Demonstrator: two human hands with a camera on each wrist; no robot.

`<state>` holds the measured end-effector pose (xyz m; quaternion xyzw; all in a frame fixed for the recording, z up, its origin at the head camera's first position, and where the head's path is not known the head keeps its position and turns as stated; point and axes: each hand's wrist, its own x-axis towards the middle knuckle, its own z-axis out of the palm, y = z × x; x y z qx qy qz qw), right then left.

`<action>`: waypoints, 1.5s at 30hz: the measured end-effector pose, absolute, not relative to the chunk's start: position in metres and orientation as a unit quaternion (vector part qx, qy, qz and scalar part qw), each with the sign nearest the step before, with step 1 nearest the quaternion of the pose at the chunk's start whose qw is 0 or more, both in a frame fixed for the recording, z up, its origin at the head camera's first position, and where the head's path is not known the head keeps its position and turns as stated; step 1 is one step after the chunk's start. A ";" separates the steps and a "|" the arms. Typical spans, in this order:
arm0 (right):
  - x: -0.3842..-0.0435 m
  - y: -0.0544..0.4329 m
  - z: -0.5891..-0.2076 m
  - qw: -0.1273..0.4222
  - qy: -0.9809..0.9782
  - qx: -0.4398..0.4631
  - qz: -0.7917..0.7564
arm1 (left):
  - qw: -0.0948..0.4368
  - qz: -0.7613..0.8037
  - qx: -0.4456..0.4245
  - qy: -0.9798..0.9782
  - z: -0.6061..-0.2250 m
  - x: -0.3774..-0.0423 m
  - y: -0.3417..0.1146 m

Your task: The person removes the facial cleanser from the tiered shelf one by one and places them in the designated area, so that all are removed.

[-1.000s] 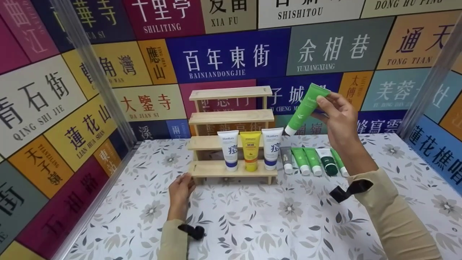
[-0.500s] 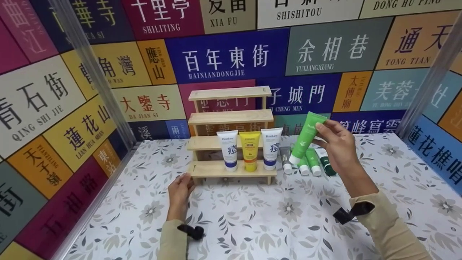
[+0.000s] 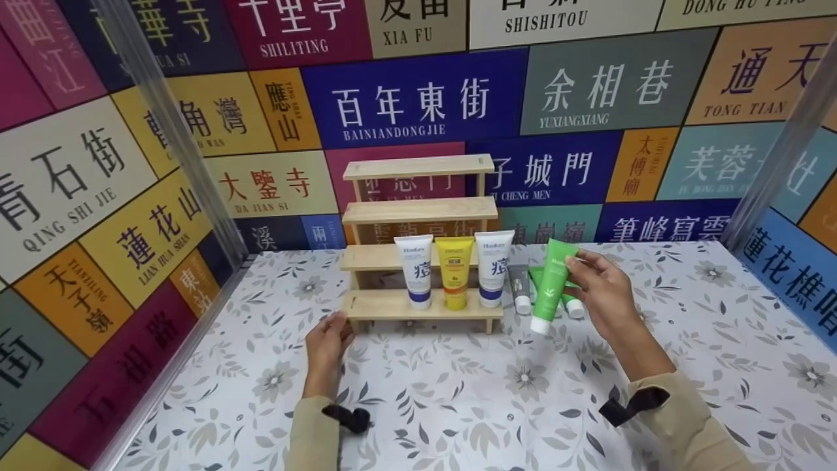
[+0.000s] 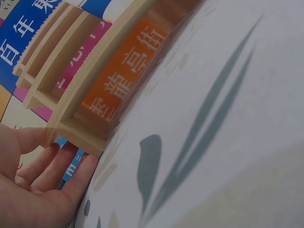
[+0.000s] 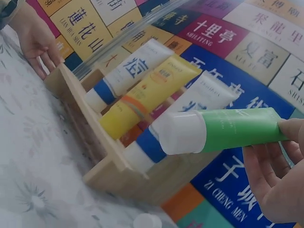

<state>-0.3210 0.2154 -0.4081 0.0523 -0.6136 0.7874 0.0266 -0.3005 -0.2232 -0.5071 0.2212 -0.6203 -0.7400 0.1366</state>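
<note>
My right hand (image 3: 608, 291) pinches a green squeeze tube (image 3: 553, 281) by its flat end, thumb in front, with the white cap (image 5: 183, 133) lower. The tube is tilted slightly, just right of a stepped wooden display shelf (image 3: 425, 315). On the shelf's lowest step stand a white tube (image 3: 416, 271), a yellow tube (image 3: 454, 273) and another white tube (image 3: 494, 269), all caps down. My left hand (image 3: 327, 350) holds the left front corner of the shelf; in the left wrist view the thumb (image 4: 35, 138) lies on the step's end and the fingers sit lower beside it.
Right of the shelf lie a grey tube (image 3: 521, 291) and green tubes, one with its cap (image 3: 575, 307) showing; my right hand and the held tube hide part of the row. The shelf's upper steps (image 3: 422, 209) rise behind. A sign-patterned wall (image 3: 418, 98) backs the flower-patterned table (image 3: 418, 392).
My right hand has lowered the green tube and brought it nearer the front, and the tube hangs more upright. The left hand has stayed at the shelf corner.
</note>
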 end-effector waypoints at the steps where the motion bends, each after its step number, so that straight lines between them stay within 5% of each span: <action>1: -0.322 0.216 -0.412 0.025 -0.620 0.048 0.783 | 0.135 -0.738 0.223 -0.623 -0.507 -0.301 -0.222; 45: -0.343 0.204 -0.486 -0.144 -0.716 -0.081 0.679 | 0.137 -0.749 0.227 -0.607 -0.505 -0.301 -0.223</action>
